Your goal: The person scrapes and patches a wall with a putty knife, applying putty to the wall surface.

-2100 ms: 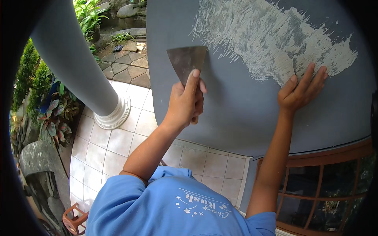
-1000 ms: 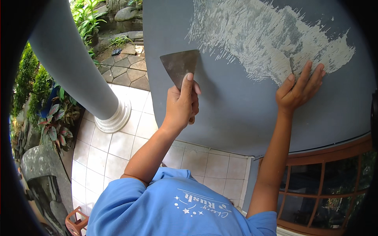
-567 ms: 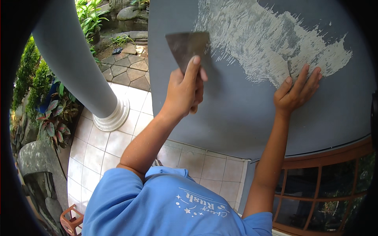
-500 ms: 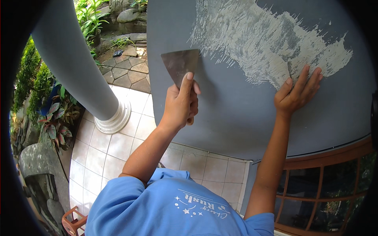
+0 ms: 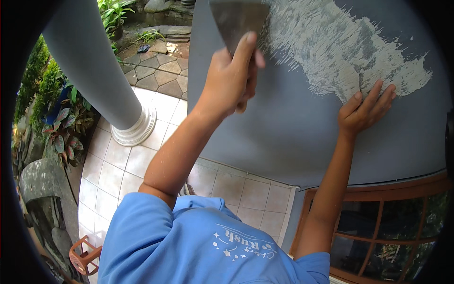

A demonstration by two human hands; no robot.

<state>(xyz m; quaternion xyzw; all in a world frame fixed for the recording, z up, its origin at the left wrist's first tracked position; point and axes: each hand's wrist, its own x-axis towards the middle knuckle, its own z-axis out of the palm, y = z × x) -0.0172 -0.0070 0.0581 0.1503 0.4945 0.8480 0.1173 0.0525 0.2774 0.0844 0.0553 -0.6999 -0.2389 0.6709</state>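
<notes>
My left hand (image 5: 231,80) grips a putty knife with a wide, dull metal blade (image 5: 234,19), fingers wrapped round its mostly hidden handle. The blade is raised at the top centre, at the left edge of a rough off-white scraped patch (image 5: 331,52) on the grey-painted wall (image 5: 283,132). Farther right, my right hand (image 5: 362,109) lies with fingers stretched out against the wall, its fingertips on the lower edge of that patch.
A grey column (image 5: 85,66) with a white base stands at left above a tiled floor (image 5: 111,184). Plants (image 5: 42,80), rocks and stone paving (image 5: 161,75) lie beyond it. A plastic stool (image 5: 85,253) is at lower left, a wood-framed window (image 5: 378,236) at lower right.
My left hand and the putty knife have moved up and to the right to the patch's upper left. My right hand stays against the wall, sitting slightly farther right in the picture.
</notes>
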